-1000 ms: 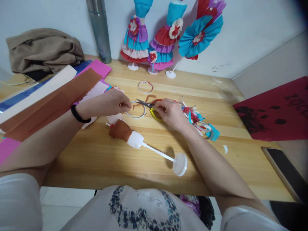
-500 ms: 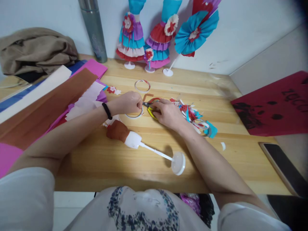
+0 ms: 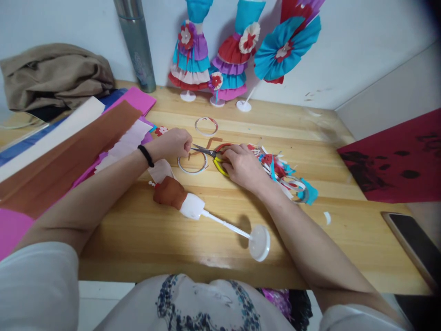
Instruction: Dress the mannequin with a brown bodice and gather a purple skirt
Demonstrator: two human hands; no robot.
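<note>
My left hand is curled into a pinch just above a clear tape roll lying flat on the wooden table. It seems to hold a thin tape end that barely shows. My right hand grips the yellow-handled scissors. The blades are slightly apart, with their tips close to my left fingers. In front of my hands lies a doll stand on its side, its top wrapped in brown crepe paper and its round white base toward me.
Crepe paper sheets are stacked at the left under a beige garment. A steel flask, two paper-dress dolls and a paper fan line the wall. There is also a second tape ring, paper scraps, a red sheet and a phone.
My left hand rose from the tape roll and drew back left, pinched. The scissors closed in on it, and their blades now point at my left fingers. The view shifted slightly.
</note>
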